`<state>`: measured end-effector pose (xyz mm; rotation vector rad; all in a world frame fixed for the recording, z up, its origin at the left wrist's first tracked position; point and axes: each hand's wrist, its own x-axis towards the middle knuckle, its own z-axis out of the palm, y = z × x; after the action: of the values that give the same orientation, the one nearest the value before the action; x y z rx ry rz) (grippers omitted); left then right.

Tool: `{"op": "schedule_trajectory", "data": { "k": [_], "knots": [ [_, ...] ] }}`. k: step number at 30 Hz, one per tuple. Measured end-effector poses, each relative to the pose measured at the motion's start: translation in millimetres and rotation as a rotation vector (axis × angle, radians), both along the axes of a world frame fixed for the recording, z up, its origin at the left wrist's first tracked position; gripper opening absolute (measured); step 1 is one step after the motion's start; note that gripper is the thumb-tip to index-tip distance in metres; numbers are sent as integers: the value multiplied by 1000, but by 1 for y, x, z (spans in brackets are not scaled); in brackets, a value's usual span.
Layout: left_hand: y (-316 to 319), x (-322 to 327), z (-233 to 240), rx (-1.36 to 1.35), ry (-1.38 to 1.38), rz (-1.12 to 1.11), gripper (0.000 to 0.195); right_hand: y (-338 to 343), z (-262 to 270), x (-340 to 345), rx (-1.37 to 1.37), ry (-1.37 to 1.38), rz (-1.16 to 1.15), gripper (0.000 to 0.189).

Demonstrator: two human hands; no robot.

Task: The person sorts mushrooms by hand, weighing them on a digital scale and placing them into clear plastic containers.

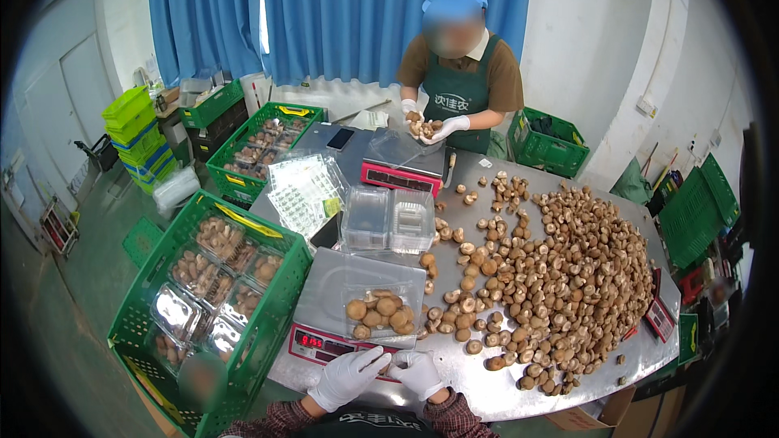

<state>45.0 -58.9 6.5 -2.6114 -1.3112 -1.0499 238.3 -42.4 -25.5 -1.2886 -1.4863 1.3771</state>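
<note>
Both my hands wear white gloves and are close together at the near edge of a red digital scale [316,344]. My left hand [351,377] and my right hand [417,373] meet around a small brownish thing, probably a mushroom, mostly hidden by the fingers. On the scale's metal plate, just beyond them, a clear plastic tray [382,289] holds several brown mushrooms [386,306]. Stacked empty clear clamshell boxes [389,219] stand behind the scale. A large heap of shiitake-like mushrooms [566,280] covers the table's right side, with loose ones trailing towards the scale.
A green crate [292,280] of filled clear boxes stands at the left, another [313,111] behind it. Label sheets [301,194] and a phone [340,139] lie on the metal table [481,392]. Across it, a co-worker [462,85] holds mushrooms above a second red scale [401,177].
</note>
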Motion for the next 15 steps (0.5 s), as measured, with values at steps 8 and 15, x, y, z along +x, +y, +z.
{"op": "schedule_trajectory", "data": {
  "k": [8,15],
  "knots": [
    [-2,17,-3,-167,-112,-76,47,-25,-14,8,57,-82,-137,11],
    [1,46,7,-296,-232,-176,43,-50,-19,20,-200,392,-395,13]
  ]
}}
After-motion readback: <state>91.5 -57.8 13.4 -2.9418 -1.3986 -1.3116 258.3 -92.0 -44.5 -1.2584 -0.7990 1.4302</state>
